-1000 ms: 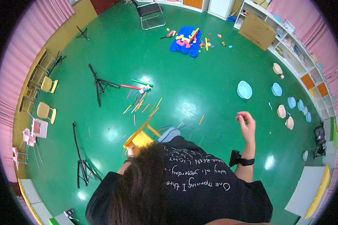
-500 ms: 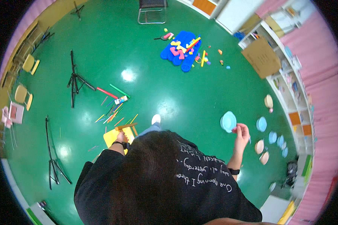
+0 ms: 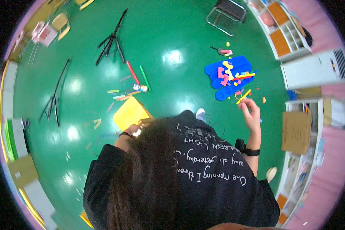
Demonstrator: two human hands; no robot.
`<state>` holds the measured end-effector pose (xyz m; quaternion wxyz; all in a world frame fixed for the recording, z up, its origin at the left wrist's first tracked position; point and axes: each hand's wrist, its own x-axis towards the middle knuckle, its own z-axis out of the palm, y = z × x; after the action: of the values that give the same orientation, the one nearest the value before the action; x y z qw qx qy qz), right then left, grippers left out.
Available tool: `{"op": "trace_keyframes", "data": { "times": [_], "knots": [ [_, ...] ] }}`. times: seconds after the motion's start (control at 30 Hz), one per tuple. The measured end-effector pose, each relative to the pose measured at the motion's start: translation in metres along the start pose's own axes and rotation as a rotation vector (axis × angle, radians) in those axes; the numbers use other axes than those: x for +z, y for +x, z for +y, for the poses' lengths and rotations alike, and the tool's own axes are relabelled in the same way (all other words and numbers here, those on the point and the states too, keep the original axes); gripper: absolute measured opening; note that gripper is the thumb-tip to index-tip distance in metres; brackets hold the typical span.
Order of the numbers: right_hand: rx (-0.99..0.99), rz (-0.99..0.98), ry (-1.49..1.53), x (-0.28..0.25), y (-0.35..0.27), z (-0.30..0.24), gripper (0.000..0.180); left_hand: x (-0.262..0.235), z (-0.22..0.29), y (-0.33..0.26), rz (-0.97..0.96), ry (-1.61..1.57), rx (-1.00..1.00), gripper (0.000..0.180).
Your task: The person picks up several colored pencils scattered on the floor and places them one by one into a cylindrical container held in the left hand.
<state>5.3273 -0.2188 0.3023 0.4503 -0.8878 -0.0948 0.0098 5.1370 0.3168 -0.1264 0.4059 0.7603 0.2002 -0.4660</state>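
My left hand (image 3: 132, 130) grips the wooden frame of a small yellow chair (image 3: 128, 114), tilted at my left side; my hair partly hides the fingers. My right hand (image 3: 252, 114) is raised over the floor with its fingers loosely bent and apart, and nothing shows in it. In the picture its fingertips lie just below a yellow stick (image 3: 243, 97). Beyond that, a blue mat-like piece (image 3: 223, 94) lies on the floor, with pink and yellow blocks on it.
Colored sticks lie near a small can (image 3: 140, 88), with a red tube (image 3: 133, 72) and a green tube (image 3: 145, 78). Black tripod stands (image 3: 110, 38) stand at the left. White shelves (image 3: 293, 174) with a cardboard box (image 3: 296, 132) line the right side. A beige bowl (image 3: 271, 173) lies near them.
The view has turned to my right, and the scene has swung clockwise. The light blue bowl by my right hand is no longer visible. The yellow chair has turned, showing more of its surface.
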Motion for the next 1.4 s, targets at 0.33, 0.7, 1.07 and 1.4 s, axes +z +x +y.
{"op": "trace_keyframes", "data": {
  "times": [0.33,0.7,1.07,1.4],
  "knots": [
    [-0.158,-0.386,0.076,-0.094,0.213,0.098,0.011,0.142,0.203,0.001,0.224,-0.130,-0.265,0.051],
    [-0.241,-0.734,-0.007,-0.073,0.338,0.129,0.015,0.253,0.279,0.048,0.316,-1.555,-0.275,0.025],
    [-0.141,-0.883,-0.219,-0.075,0.403,0.138,0.014,0.239,0.304,0.095,0.627,-2.110,-0.277,0.018],
    [-0.157,-0.948,-0.375,-0.106,0.470,0.173,0.014,0.202,0.349,0.183,0.545,-0.979,-0.418,0.032]
  ]
}}
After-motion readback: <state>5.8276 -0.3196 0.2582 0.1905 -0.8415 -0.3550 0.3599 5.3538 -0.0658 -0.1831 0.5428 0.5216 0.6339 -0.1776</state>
